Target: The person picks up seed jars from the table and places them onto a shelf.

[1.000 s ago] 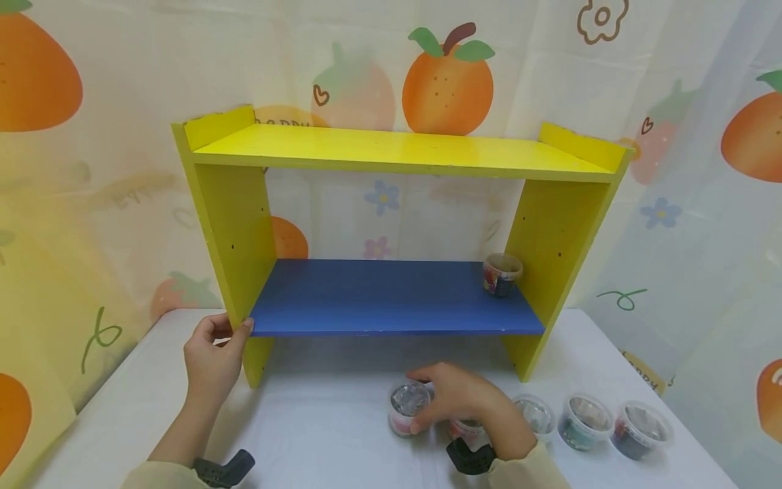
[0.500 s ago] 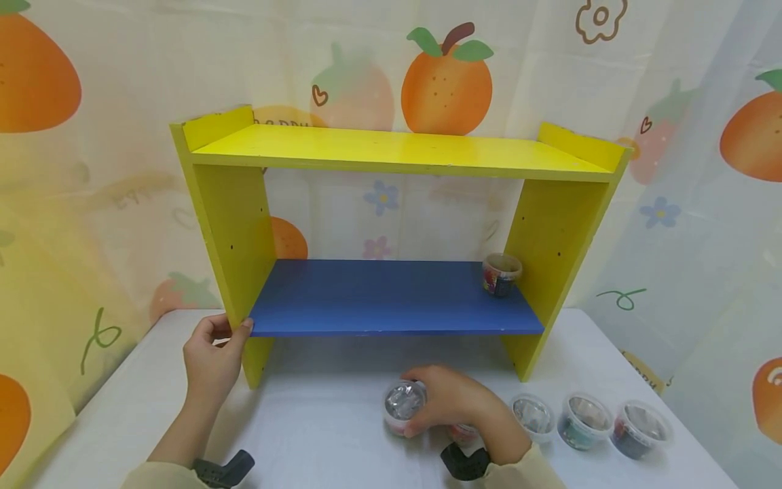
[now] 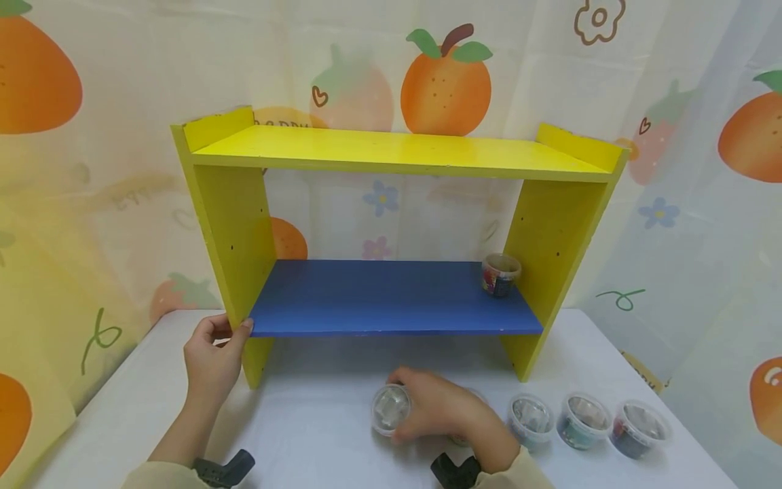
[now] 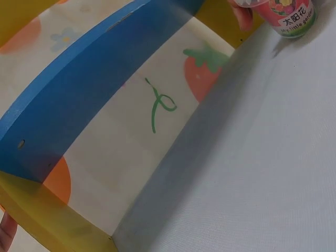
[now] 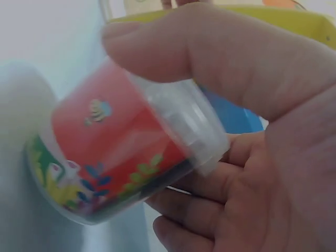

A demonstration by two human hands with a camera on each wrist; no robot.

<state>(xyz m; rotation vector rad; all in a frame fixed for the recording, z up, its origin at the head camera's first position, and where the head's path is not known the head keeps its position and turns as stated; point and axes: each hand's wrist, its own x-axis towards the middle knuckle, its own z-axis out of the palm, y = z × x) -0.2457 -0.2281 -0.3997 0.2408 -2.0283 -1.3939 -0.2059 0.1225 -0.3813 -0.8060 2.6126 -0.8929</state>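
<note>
My right hand (image 3: 436, 407) grips a small clear plastic cup with a lid (image 3: 389, 410) by its rim, thumb on the near side and fingers on the far side. In the right wrist view this cup (image 5: 115, 152) has a red label with plants and a bee. Whether its base touches the table is unclear. My left hand (image 3: 214, 360) holds the left side panel of a yellow and blue shelf (image 3: 391, 299), its thumb at the blue board's front corner. Another cup (image 3: 464, 438) is mostly hidden behind my right hand and wrist.
On the blue board's right end stands a dark-filled cup (image 3: 501, 275). Three lidded cups, a pale one (image 3: 530, 421), a teal one (image 3: 583, 421) and a dark one (image 3: 639, 429), stand in a row at the right of the white table (image 3: 305, 421). A fruit-print curtain (image 3: 91, 204) hangs behind.
My right hand has moved the cup a little to the left, away from the row. More of the pale cup shows now. My left hand has stayed on the shelf's side.
</note>
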